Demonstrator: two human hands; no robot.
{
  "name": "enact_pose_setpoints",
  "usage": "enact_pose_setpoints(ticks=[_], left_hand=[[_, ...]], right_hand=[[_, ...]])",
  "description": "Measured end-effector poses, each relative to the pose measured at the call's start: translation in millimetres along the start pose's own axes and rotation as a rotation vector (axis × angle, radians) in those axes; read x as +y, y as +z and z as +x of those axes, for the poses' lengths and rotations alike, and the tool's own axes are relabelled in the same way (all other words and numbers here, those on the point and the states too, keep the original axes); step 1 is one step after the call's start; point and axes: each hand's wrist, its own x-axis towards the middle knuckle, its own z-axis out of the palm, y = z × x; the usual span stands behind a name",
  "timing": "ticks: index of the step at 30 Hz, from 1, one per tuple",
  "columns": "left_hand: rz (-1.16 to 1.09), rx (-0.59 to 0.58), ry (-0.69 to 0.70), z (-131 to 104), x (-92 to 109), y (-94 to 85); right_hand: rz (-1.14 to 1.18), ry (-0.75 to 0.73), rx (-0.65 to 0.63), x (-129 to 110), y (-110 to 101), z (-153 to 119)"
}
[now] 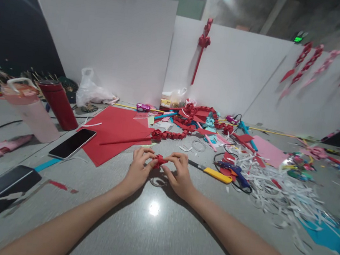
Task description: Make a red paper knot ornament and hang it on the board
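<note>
Between my two hands is a small red folded-paper piece, held just above the grey table. My left hand pinches its left side with thumb and fingertips. From the right, my right hand grips the other side in the same way. A thin wire-like loop shows below the piece; whether it is joined to it I cannot tell. Beyond my hands, a red paper chain lies by large red paper sheets. The yellow-handled utility knife rests right of my right hand.
A blue glue gun and a heap of white paper strips are at right. At left stand a pink bottle and a red flask, near a phone. White panels rise behind, with paper chains hung up.
</note>
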Motion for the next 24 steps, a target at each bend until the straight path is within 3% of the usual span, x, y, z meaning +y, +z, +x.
enact_pose_setpoints(ticks=[7,14,24], left_hand=[[-0.012,-0.095,0.06,-0.6,0.8,0.3],[0.001,-0.105,0.08,-1.0,1.4,0.4],[0.003,-0.084,0.091,-3.7,-0.2,3.9]], right_hand=[[0.005,0.065,-0.04,3.4,1.4,-0.4],[0.046,0.089,0.057,7.5,1.6,0.9],[0.04,0.1,0.07,4.0,0.1,4.3]])
